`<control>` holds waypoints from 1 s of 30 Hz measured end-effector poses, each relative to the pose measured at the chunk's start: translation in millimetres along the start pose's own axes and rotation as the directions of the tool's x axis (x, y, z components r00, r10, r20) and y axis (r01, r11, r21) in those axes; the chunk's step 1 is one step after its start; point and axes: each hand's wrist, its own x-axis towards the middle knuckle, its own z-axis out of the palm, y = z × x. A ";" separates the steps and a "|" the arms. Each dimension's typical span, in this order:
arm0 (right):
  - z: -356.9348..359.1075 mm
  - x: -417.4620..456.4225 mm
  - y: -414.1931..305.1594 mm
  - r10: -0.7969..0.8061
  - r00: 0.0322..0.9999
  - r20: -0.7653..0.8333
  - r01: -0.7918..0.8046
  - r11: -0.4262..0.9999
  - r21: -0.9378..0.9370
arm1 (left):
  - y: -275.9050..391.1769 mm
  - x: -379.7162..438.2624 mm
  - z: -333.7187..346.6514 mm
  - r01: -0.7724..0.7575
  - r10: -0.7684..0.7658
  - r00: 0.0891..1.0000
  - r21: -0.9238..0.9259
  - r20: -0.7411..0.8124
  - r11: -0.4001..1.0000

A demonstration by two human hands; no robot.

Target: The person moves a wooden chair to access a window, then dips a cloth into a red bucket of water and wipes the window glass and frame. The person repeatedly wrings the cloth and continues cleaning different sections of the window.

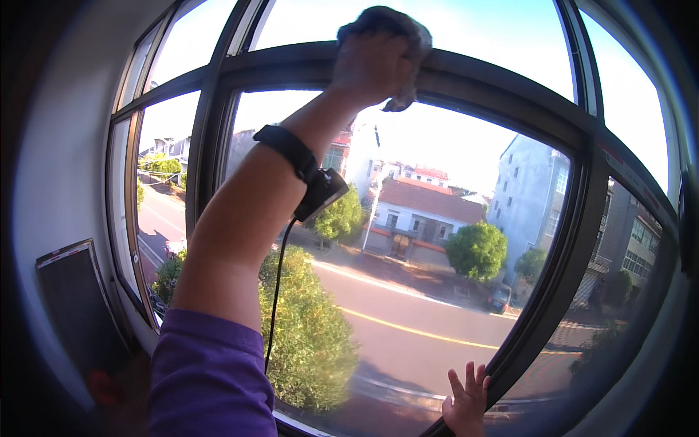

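My left hand (374,65) is raised high and presses a bunched grey cloth (390,22) against the dark crossbar (480,82) of the window frame. Part of the cloth hangs below my fingers. Around my left forearm is a black strap (286,147) carrying a small black device (322,191) with a cable (278,278). Low on the right, my right hand (467,399) rests with spread fingers on the dark upright (524,338) of the sash. Nothing is held in it. Behind the arm stands the large glass pane (415,142).
At left, a dark framed panel (76,306), perhaps a window screen, leans by the white wall (60,180). A blurred red item (104,385) lies low beside it. Through the glass appear a road (415,306), a leafy shrub (306,333) and houses (426,213).
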 end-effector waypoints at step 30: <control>-9.3 4.2 -13.2 0.057 0.998 0.021 -0.059 0.987 0.152 | 47.7 136.2 40.2 -0.094 0.315 0.723 -0.365 0.615 0.926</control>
